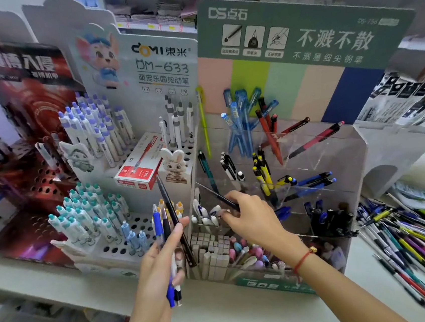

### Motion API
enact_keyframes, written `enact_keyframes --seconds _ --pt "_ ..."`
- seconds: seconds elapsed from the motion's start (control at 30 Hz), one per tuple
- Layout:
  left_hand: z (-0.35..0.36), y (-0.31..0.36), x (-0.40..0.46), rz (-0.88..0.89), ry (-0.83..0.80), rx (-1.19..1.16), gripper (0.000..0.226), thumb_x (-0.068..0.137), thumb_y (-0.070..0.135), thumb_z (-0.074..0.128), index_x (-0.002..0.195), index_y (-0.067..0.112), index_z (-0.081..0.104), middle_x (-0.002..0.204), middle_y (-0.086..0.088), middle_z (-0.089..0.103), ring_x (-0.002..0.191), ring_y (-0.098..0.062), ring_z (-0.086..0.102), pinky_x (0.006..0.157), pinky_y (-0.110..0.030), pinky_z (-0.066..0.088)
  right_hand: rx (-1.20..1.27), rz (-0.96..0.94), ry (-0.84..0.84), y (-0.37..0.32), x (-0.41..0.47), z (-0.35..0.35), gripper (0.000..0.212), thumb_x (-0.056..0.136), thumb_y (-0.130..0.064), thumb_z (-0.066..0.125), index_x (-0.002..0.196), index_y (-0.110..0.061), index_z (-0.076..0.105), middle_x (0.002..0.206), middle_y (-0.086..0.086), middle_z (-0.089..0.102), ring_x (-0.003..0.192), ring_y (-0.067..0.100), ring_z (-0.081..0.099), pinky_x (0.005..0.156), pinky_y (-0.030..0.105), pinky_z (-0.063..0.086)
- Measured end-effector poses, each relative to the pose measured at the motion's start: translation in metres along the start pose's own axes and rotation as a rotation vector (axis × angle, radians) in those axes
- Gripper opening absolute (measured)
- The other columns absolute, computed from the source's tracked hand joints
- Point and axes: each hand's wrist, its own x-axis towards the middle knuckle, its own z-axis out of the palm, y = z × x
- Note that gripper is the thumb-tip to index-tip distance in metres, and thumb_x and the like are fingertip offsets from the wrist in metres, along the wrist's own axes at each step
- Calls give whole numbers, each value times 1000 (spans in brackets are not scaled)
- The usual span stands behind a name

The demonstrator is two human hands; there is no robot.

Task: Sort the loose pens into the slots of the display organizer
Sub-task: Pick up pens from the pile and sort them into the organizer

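My left hand [157,266] grips a bundle of pens [167,233]: a blue one, a long black one and a white one, tips upward. My right hand [251,217] pinches a thin dark pen [219,196] and holds it slanted over the front left compartments of the clear acrylic organizer [336,148]. That organizer stands under a green header card [305,33] and holds blue, red, yellow and black pens in separate slots. A loose heap of mixed pens [408,240] lies on the shelf to the right.
A white perforated stand [139,226] with teal, purple and grey-capped pens is at the left, and a red pen box [138,168] rests on it. Further left is a dark red stand [35,158]. The white shelf edge [222,314] runs along the front.
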Motion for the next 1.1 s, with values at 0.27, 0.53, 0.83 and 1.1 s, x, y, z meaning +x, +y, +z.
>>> enact_keyframes --seconds 0.27,0.53,0.83,1.1 --pt "35 -9 11 -8 -97 147 41 67 39 71 99 12 69 54 5 48 41 -7 30 34 -15 25 940 379 -137 -1 -41 -39 46 102 -45 28 76 -13 48 58 -5 37 37 3 29 41 15 25" --pt "85 -27 8 -8 -216 173 32 72 35 73 94 13 70 49 4 45 37 -6 32 34 -16 25 660 106 244 15 -80 -51 19 90 -34 63 81 -19 67 66 -4 61 61 5 54 61 20 44" --pt "107 -47 11 -60 -262 290 46 69 44 80 85 4 64 47 -2 47 43 -14 44 53 -30 45 46 93 210 47 -104 -51 23 92 -23 57 111 -33 64 84 -10 71 74 11 62 68 38 52" --pt "111 -51 7 -39 -273 193 50 62 43 83 83 1 66 55 -9 47 45 -21 38 52 -29 41 856 194 -44 51 -128 -77 29 98 -10 49 120 -29 54 81 -18 60 50 0 46 50 16 35"
